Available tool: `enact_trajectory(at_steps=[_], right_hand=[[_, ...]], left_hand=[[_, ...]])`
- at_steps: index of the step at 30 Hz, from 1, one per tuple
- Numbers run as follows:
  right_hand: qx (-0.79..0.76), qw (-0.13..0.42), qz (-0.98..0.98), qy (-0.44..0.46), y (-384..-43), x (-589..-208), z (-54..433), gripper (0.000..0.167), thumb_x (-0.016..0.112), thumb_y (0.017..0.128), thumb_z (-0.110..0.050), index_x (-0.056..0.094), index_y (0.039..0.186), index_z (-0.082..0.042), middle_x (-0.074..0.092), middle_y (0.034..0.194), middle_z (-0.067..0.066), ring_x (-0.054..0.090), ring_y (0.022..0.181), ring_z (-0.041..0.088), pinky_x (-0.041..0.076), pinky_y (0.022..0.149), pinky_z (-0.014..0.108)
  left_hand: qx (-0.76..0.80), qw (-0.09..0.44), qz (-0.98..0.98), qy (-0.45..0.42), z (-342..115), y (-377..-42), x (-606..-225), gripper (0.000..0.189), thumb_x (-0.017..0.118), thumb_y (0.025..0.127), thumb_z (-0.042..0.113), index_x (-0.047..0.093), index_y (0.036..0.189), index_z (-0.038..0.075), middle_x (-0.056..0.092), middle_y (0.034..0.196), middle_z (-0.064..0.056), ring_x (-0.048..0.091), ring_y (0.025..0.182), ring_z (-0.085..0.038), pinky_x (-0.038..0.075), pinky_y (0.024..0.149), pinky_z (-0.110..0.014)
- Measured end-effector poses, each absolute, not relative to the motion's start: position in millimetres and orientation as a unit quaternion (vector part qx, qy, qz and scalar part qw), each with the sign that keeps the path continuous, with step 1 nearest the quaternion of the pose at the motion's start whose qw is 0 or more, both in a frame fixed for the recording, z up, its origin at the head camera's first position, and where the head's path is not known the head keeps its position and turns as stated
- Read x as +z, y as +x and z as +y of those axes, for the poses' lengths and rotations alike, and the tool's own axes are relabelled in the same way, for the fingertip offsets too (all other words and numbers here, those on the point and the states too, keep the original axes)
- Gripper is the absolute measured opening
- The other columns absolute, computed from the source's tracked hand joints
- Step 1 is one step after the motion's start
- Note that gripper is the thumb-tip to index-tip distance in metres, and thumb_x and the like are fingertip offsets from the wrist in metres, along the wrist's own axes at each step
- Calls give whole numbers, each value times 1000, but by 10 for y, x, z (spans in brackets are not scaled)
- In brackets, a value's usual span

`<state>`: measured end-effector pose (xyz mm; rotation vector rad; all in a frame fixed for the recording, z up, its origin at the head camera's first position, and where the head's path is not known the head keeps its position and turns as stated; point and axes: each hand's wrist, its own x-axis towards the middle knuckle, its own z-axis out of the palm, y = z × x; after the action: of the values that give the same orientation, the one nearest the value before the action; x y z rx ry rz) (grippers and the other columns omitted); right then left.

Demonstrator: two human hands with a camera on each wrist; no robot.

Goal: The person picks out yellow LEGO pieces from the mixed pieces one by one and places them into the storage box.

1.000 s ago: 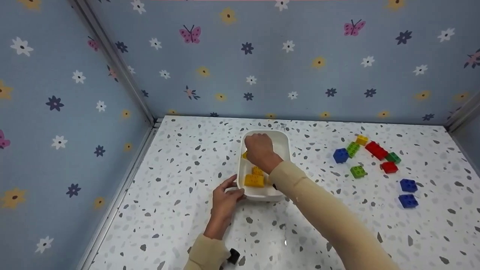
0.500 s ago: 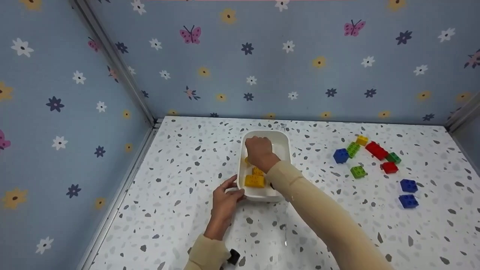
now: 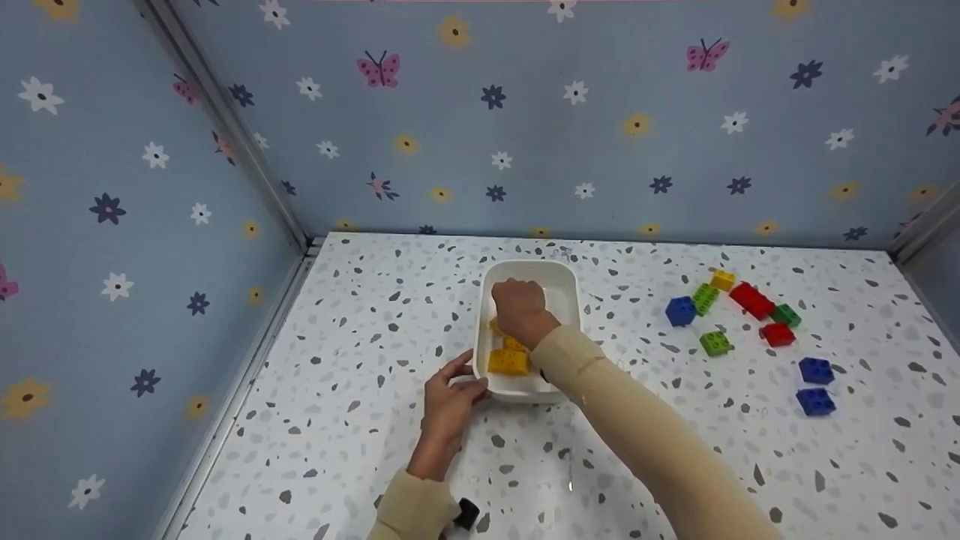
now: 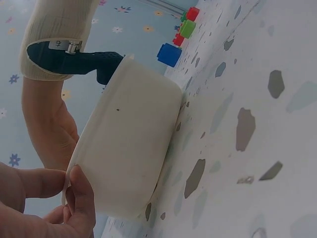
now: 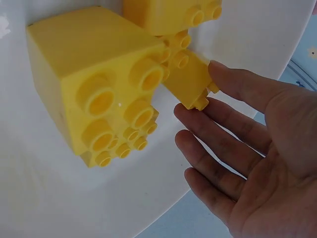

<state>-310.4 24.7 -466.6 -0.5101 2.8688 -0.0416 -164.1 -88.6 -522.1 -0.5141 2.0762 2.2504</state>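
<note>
A white plastic container stands on the speckled table with several yellow toy bricks in it. My left hand pinches the container's near left corner at the rim, thumb outside, as the left wrist view shows. Inside the container, my right hand has a small yellow brick between thumb and fingertips. Beside it in the right wrist view is a larger yellow brick, its studs facing the camera. Another yellow brick lies at the top of that view. The right hand hides part of the bricks in the head view.
Loose bricks lie on the table to the right: a blue brick, a light green brick, a red brick, a small yellow brick, and two blue bricks nearer. Patterned wall panels border the table.
My right hand has shifted slightly toward me inside the container. The left hand and the container stay in place.
</note>
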Motion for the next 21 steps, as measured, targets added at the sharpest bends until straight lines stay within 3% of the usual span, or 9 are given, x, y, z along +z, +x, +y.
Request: enact_trajectory(at_steps=[7, 14, 21], right_hand=[[-9, 107, 978, -181, -3084, -4600, 290, 35, 77, 98, -16, 70, 129, -1, 74, 115, 17, 71, 104, 31, 56, 107, 47], [-32, 53, 978, -197, -3017, -4504, 384, 24, 81, 94, -16, 78, 112, 0, 78, 103, 14, 74, 99, 33, 59, 100, 47], [-59, 24, 977, -203, -2959, -4414, 530, 26, 81, 94, -14, 79, 116, -2, 79, 109, 12, 73, 101, 30, 58, 101, 45]], left_hand=[[730, 19, 663, -164, -879, -1629, -5200, 56, 70, 93, -7, 58, 148, -3, 57, 124, -21, 68, 88, -16, 65, 81, -29], [733, 22, 661, -162, -888, -1630, -5213, 57, 69, 94, -8, 56, 149, -4, 57, 125, -21, 69, 89, -20, 64, 80, -28], [724, 31, 666, -178, -881, -1654, -5231, 56, 69, 94, -6, 59, 149, 0, 58, 125, -19, 68, 90, -20, 64, 82, -27]])
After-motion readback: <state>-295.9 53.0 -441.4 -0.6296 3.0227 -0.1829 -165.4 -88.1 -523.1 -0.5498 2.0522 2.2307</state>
